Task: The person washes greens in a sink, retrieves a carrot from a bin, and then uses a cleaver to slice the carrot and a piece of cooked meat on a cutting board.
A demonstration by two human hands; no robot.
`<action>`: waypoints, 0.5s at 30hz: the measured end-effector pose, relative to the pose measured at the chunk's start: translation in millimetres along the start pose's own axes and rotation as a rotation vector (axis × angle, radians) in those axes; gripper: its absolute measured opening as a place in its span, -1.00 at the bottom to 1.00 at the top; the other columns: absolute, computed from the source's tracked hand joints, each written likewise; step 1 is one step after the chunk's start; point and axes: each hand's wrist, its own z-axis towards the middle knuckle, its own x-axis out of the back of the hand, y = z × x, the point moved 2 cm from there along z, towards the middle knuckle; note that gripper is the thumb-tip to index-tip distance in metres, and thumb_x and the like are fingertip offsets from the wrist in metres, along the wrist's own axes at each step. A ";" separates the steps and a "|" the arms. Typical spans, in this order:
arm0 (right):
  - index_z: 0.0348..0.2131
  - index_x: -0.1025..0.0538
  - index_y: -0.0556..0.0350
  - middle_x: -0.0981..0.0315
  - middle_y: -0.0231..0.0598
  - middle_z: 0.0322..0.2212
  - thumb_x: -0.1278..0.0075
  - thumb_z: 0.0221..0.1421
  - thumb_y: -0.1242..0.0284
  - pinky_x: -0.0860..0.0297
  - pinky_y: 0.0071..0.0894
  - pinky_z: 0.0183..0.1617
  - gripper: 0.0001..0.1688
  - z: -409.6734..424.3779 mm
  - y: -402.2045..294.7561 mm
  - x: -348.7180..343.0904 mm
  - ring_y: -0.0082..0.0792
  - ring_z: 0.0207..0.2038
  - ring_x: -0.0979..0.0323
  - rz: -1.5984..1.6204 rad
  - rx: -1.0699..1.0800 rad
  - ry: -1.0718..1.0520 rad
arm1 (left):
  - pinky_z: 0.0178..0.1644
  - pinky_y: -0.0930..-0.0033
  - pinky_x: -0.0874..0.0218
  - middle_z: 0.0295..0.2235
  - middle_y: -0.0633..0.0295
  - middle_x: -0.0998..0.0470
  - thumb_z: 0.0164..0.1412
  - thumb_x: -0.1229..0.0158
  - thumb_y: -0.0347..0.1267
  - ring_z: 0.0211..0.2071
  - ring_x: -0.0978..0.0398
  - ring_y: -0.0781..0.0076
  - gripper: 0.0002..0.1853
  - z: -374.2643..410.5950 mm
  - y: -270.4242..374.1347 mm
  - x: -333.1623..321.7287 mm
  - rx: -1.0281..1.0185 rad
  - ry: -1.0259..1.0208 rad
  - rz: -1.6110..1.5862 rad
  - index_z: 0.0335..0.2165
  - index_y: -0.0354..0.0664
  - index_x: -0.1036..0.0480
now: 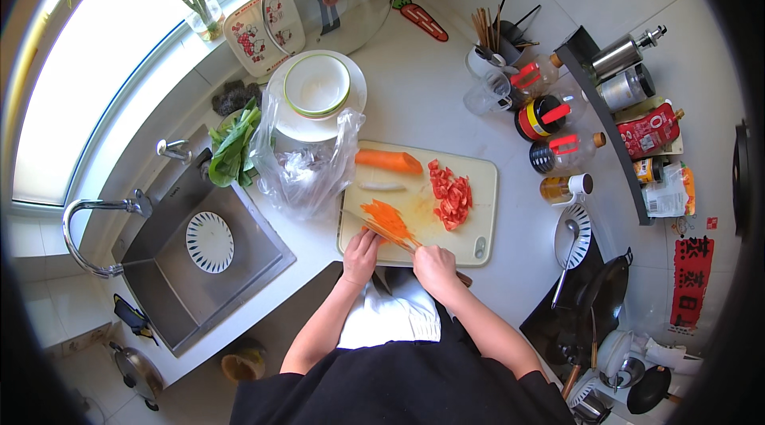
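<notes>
On a cream cutting board [485, 210] lie thin carrot slices [387, 217], with a knife [382, 230] slanting across them. My right hand [434, 269] is closed around the knife near the board's front edge. Close to the blade, my left hand [361, 254] rests with bent fingers at the front left of the board; whether it presses on carrot under the fingertips is hidden. Farther back on the board lie a large cut piece of carrot [388, 160] and a slim whitish piece of food [382, 186]. Chopped red pieces, apparently tomato [452, 195], form a pile at the right.
A clear plastic bag [308, 177] touches the board's left side, beside leafy greens [234, 147]. Stacked bowls [317, 84] on a plate stand behind. The sink [179, 293] with a patterned plate [210, 242] is at left; bottles [565, 151] and a wok [603, 293] are at right.
</notes>
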 end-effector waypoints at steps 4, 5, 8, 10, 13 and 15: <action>-0.57 -0.58 0.24 -0.47 0.14 -0.65 -0.08 0.11 0.34 -0.46 0.02 -0.38 -0.67 14.3 0.2 -17.0 0.17 -0.53 -0.51 0.082 0.022 0.099 | -0.06 0.22 -0.37 -0.16 0.11 -0.52 -0.05 -0.12 -0.56 -0.12 -0.49 0.13 -0.67 1.9 -0.6 -0.1 0.018 0.003 -0.011 -0.21 -0.31 -0.50; -0.56 -0.58 0.24 -0.47 0.14 -0.65 -0.08 0.11 0.33 -0.46 0.02 -0.39 -0.67 17.3 1.3 -16.4 0.17 -0.53 -0.51 0.119 0.013 0.089 | -0.06 0.22 -0.37 -0.16 0.11 -0.52 -0.05 -0.12 -0.56 -0.12 -0.49 0.13 -0.67 2.1 -1.0 0.7 0.023 0.000 -0.010 -0.21 -0.30 -0.50; -0.55 -0.58 0.24 -0.46 0.15 -0.66 -0.08 0.11 0.32 -0.45 0.02 -0.40 -0.66 21.0 0.3 -3.6 0.17 -0.54 -0.50 0.188 0.000 0.076 | -0.07 0.21 -0.37 -0.18 0.11 -0.52 -0.06 -0.14 -0.60 -0.13 -0.49 0.11 -0.69 5.1 1.6 3.8 0.041 0.003 -0.032 -0.23 -0.31 -0.50; -0.56 -0.58 0.25 -0.46 0.16 -0.66 -0.08 0.12 0.31 -0.45 0.02 -0.40 -0.65 17.7 0.0 4.6 0.17 -0.54 -0.50 0.184 0.020 0.084 | -0.07 0.20 -0.37 -0.19 0.11 -0.52 -0.06 -0.15 -0.62 -0.14 -0.49 0.10 -0.70 5.1 1.8 5.3 0.049 0.002 -0.043 -0.25 -0.32 -0.50; -0.56 -0.58 0.25 -0.46 0.15 -0.66 -0.08 0.12 0.33 -0.45 0.01 -0.40 -0.66 -1.6 -5.5 22.9 0.16 -0.53 -0.51 0.090 0.047 0.034 | -0.08 0.19 -0.37 -0.20 0.09 -0.52 -0.05 -0.15 -0.61 -0.14 -0.49 0.08 -0.71 2.0 0.6 4.7 0.042 0.003 -0.036 -0.25 -0.33 -0.50; -0.60 -0.57 0.23 -0.47 0.11 -0.67 -0.06 0.04 0.43 -0.47 -0.03 -0.40 -0.75 -9.4 -5.3 22.0 0.10 -0.54 -0.54 0.017 0.061 0.031 | -0.09 0.19 -0.38 -0.21 0.07 -0.51 -0.05 -0.15 -0.61 -0.14 -0.49 0.06 -0.72 0.3 -0.3 4.3 0.025 0.014 -0.018 -0.25 -0.33 -0.50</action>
